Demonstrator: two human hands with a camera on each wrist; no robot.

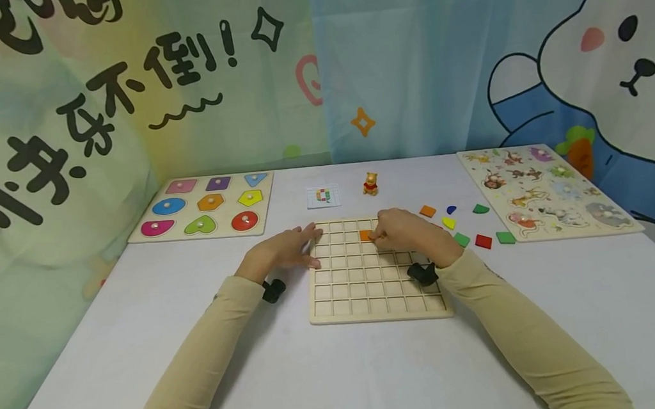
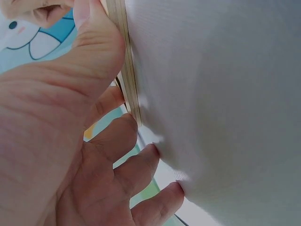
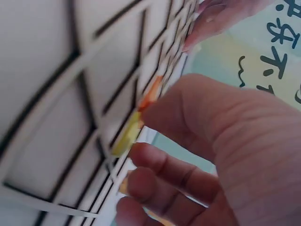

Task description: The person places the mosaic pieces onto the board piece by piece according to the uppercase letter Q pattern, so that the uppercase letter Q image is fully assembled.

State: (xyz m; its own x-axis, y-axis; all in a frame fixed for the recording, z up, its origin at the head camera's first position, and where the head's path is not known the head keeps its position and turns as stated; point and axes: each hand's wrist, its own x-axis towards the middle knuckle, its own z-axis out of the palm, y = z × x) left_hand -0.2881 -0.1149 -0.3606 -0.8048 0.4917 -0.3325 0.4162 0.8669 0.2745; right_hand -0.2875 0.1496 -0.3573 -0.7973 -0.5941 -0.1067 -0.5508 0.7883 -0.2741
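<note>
A wooden grid board (image 1: 348, 291) lies flat on the white table. At its far left corner is my left hand (image 1: 282, 250), fingers spread; the thumb (image 2: 101, 42) rests against the board's edge (image 2: 129, 70), and some fingertips touch the table. My right hand (image 1: 407, 230) is over the far part of the grid. Its thumb meets an orange square tile (image 1: 366, 235) on the grid, and the fingers curl in; the index fingertip is hidden. Beside the orange tile, in the right wrist view, is a yellow piece (image 3: 124, 137), hidden by the hand in the head view.
Loose coloured tiles, among them a red one (image 1: 483, 241), lie right of the board. Behind it are a pattern card (image 1: 323, 196) and a small bear figure (image 1: 370, 184). A shape puzzle (image 1: 225, 222) stands back left, an animal puzzle (image 1: 546, 197) back right.
</note>
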